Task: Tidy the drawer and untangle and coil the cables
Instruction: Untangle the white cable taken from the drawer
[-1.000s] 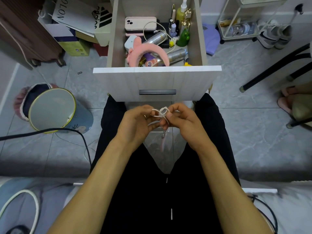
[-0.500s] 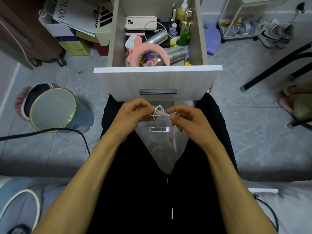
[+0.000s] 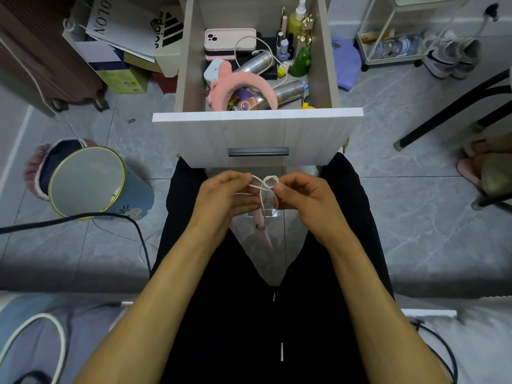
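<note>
A thin white cable (image 3: 266,185) with a knotted loop hangs between my hands, just below the open drawer's front panel (image 3: 257,134). My left hand (image 3: 225,196) pinches the cable's left strand. On the other side my right hand (image 3: 300,196) pinches it beside the loop. A loose end dangles down between my knees. Inside the drawer lie a pink headband (image 3: 243,88), a pink phone (image 3: 230,39), another white cable (image 3: 250,52), silver cans (image 3: 256,63) and small bottles (image 3: 300,60).
A round bin (image 3: 87,181) stands on the floor at left, with a black cord (image 3: 83,217) running past it. Boxes and bags (image 3: 124,40) sit at the back left. A black chair leg (image 3: 448,109) and shoes (image 3: 451,58) are at right.
My hands have drawn slightly apart, and the knotted loop between them now shows more openly. The drawer's contents have not moved.
</note>
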